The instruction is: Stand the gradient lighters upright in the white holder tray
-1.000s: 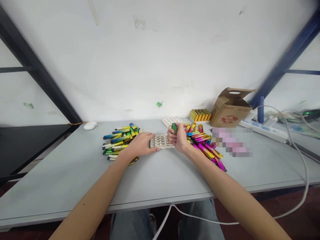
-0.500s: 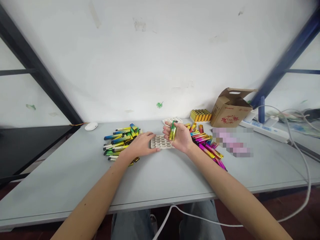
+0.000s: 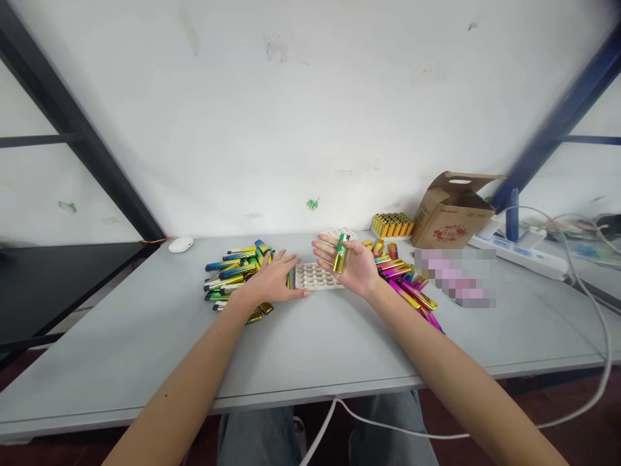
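A shiny green-and-gold lighter (image 3: 341,254) lies across the upturned palm of my right hand (image 3: 356,266), held in place by the thumb while the fingers stretch out flat. Under and beside that hand is a pale tray (image 3: 315,276) with rows of holes, its right end hidden from me. My left hand (image 3: 269,279) is open at the tray's left end, fingers spread and nothing held. It partly covers a pile of metallic blue, green and gold lighters (image 3: 228,277).
Right of my right hand lies another pile, pink, gold and orange lighters (image 3: 410,285). Behind are a second holed tray (image 3: 339,233), a filled tray of gold lighters (image 3: 394,225) and an open cardboard box (image 3: 449,223). A power strip (image 3: 526,255) and a white cable (image 3: 604,349) run along the right.
My left hand has spread its fingers wider and drawn slightly left, off the tray's edge. The lighter stays in my right hand, which has barely moved; the view has shifted slightly.
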`<state>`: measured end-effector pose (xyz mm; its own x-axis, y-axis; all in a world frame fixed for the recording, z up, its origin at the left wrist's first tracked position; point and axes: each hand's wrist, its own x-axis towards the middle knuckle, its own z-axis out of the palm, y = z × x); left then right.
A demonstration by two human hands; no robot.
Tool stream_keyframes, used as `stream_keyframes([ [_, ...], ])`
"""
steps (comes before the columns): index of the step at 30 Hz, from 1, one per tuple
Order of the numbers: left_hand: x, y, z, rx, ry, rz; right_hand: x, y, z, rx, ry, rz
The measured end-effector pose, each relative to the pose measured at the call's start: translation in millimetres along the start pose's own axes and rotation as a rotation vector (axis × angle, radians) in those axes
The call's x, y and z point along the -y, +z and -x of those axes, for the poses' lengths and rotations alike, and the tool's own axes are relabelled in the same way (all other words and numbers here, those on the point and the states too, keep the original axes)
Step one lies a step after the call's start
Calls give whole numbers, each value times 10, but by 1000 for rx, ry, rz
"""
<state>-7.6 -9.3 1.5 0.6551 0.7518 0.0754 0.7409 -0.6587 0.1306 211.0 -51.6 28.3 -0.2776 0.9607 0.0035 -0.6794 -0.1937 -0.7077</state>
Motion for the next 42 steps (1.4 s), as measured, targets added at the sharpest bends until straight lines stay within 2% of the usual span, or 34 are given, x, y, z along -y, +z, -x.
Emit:
stream_keyframes([
  [6, 21, -2, 18, 28, -82, -76, 7, -51, -42, -63, -103, 134],
  [11, 50, -34, 47, 38, -83, -62, -70, -134, -133, -240, -230, 391],
  [14, 33, -36, 55, 22, -75, -64, -91, -170, -168, -302, -239, 533],
  [18, 11, -37, 57, 12, -72, -74, -107, -166, -173, -245, -249, 660],
  [23, 13, -33, 49, 13, -72, -80, -173, -118, -209, -278, -366, 700],
  [27, 24, -17, 35, 2, -70, -96, -240, -98, -307, -184, -386, 754],
  [35, 14, -6, 30, -7, -89, -67, -341, -81, -513, -38, -505, 1219],
  [38, 16, 33, 22, -44, -86, -60, -340, -81, -518, -13, -561, 1291],
  [42, -1, 67, 17, -77, -80, -38, -345, -93, -525, 5, -564, 1366],
])
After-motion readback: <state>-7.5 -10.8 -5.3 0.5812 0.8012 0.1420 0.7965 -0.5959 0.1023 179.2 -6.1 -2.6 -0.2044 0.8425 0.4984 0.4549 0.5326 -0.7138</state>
